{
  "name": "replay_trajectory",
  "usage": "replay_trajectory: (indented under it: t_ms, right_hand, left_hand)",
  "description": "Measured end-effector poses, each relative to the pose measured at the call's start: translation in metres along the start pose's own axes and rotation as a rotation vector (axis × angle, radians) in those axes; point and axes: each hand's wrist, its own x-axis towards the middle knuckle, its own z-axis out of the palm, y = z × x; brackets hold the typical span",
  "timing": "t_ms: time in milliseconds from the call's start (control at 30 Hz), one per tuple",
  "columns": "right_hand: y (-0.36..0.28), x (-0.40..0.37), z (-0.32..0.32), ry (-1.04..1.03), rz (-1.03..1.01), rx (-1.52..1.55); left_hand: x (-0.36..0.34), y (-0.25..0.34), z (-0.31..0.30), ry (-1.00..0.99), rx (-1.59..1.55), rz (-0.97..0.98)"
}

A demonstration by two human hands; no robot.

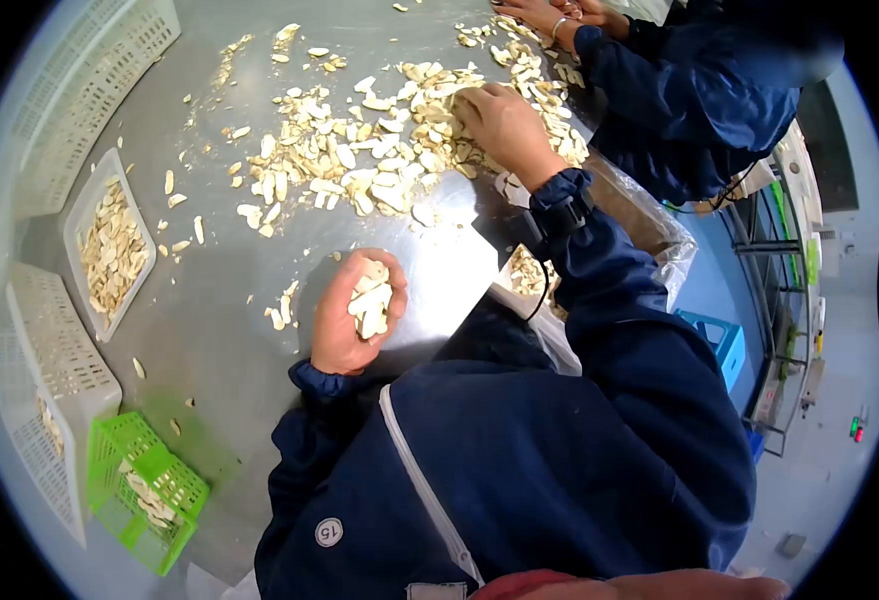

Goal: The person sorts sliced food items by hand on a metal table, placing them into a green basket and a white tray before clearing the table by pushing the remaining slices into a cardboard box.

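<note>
My left hand [357, 312] is curled around a handful of pale dried slices [370, 300], held above the metal table [221, 345]. My right hand [506, 125] lies at the right part of a long, loose pile of the same slices [389, 185]. Its fingertips reach into the pile and are partly hidden, so what they hold, if anything, cannot be made out. A dark band with a cord is around the right wrist.
A white tray of slices [111, 250] sits at the left, between white perforated baskets [64, 340]. A green basket [149, 480] holds some slices. Plastic-lined containers [649, 215] stand by the table edge. A co-worker's hands [549, 18] are at the top.
</note>
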Motion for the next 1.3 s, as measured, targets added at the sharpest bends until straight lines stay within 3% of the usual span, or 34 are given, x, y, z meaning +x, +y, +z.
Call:
replay_trajectory:
  t_ms: [133,267,367,467,567,633,700,733,833,867,967,1033,1167,1233,1300]
  right_hand:
    - [0.011,-0.009,-0.009,-0.041,0.063,0.140]
    - [0.016,-0.024,-0.026,-0.158,0.342,0.575]
    - [0.008,-0.028,-0.027,-0.147,0.426,0.907]
    - [-0.007,-0.027,-0.030,-0.211,0.417,0.799]
    - [-0.045,-0.038,-0.033,-0.186,0.181,0.759]
    - [-0.084,-0.049,-0.055,-0.372,0.166,0.950]
    - [-0.103,-0.057,-0.065,-0.388,-0.099,1.017]
    - [-0.107,-0.054,-0.072,-0.400,-0.166,0.942]
    - [-0.093,-0.055,-0.039,0.009,-0.320,0.531]
    - [-0.085,-0.056,-0.036,0.006,-0.347,0.362]
    - [-0.060,-0.079,-0.034,-0.085,-0.333,0.328]
    - [-0.040,-0.098,-0.045,-0.059,-0.285,0.309]
    - [0.011,-0.124,-0.067,0.155,0.047,-0.059]
    - [0.027,-0.129,-0.069,0.200,0.183,-0.096]
    - [0.043,-0.134,-0.070,0.082,0.236,0.155]
  left_hand:
    - [0.000,0.002,-0.004,-0.051,-0.078,-0.023]
    - [0.000,0.003,0.003,-0.036,0.016,-0.038]
    - [0.000,0.001,0.002,-0.007,0.010,-0.011]
    - [-0.001,0.002,0.005,0.017,-0.021,-0.018]
    - [0.001,0.000,0.001,-0.036,-0.075,0.007]
    - [0.003,0.000,-0.001,-0.029,-0.088,0.004]
    - [0.003,-0.001,0.000,-0.011,-0.115,0.008]
    - [0.003,0.000,0.004,0.003,-0.136,0.015]
    - [0.001,0.001,0.003,-0.008,-0.161,0.023]
    - [0.002,0.002,0.002,-0.025,-0.162,0.028]
    - [0.002,0.001,-0.005,-0.056,-0.154,0.037]
    - [0.002,0.000,-0.007,-0.053,-0.174,0.031]
    - [0.003,0.000,-0.004,-0.016,-0.158,0.018]
    - [0.003,-0.001,-0.007,-0.033,-0.152,0.012]
    - [0.005,0.000,-0.009,-0.063,-0.149,0.020]
